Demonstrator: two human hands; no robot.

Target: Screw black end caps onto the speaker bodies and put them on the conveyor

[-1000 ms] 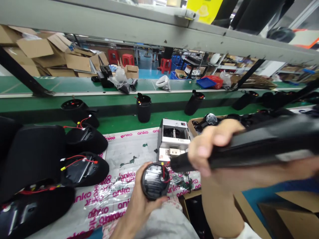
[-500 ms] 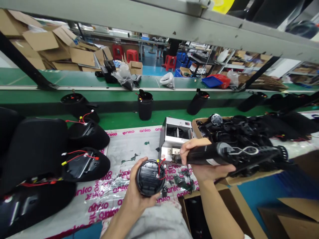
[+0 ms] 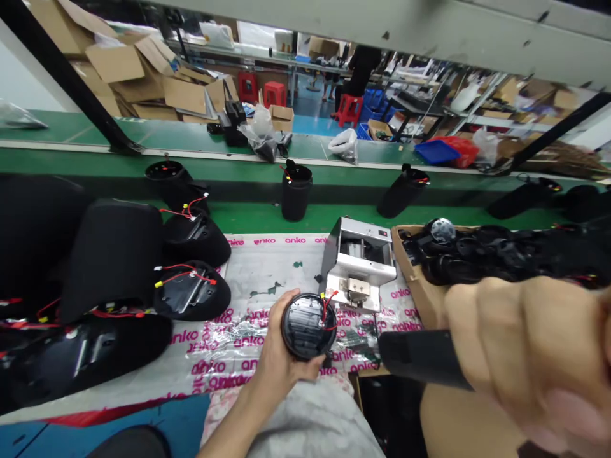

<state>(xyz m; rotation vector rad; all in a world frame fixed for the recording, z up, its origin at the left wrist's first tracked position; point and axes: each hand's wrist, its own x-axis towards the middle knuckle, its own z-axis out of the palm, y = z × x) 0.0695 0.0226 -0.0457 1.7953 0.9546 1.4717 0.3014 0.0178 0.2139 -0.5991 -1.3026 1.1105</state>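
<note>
My left hand (image 3: 281, 359) is wrapped round a black cylindrical housing (image 3: 308, 327), its open end facing up. Red wires with yellow and white connectors poke out at the housing's right rim. Close to the camera at lower right, my right hand (image 3: 529, 356) is closed on a black electric screwdriver (image 3: 420, 356). Only the screwdriver's dark front part shows, pointing left; the hand hides the rest. Behind the housing stands a silver screw feeder (image 3: 365, 261), apart from both hands.
Fabric-covered black housings (image 3: 112, 254) with wires crowd the left. Other black cylinders (image 3: 296, 194) stand along the green belt (image 3: 252, 216). At right is a carton (image 3: 413, 280) of black parts. A person (image 3: 358, 73) is in the background.
My right hand has come up and right, much closer to the camera, with the screwdriver. My left hand still holds the housing. The whole view has shifted, moving the bench rightward in the picture.
</note>
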